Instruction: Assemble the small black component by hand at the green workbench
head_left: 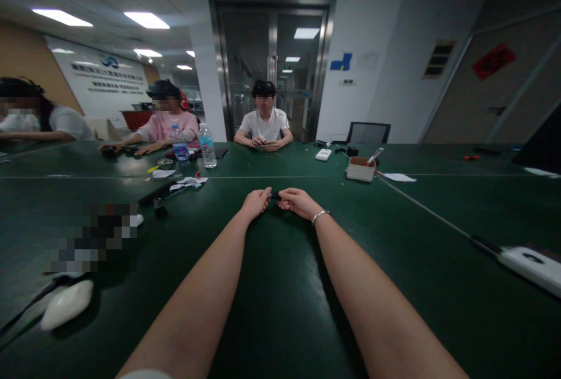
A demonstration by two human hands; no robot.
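Both my arms reach forward over a dark green table (280, 285). Between my hands is a small black object (275, 195), too small to make out exactly. My left hand (256, 203) pinches its left end with the fingers closed. My right hand (298, 201), with a silver bracelet at the wrist, has its fingers closed on the right end. The two hands are a short gap apart, just above or on the table.
Two water bottles (207, 146), crumpled tissue (188, 183) and a small black item (160, 209) stand or lie to the left. A small box (360, 169) holding a pen is at the right. A white power bank (532, 267) lies far right. Three people sit beyond.
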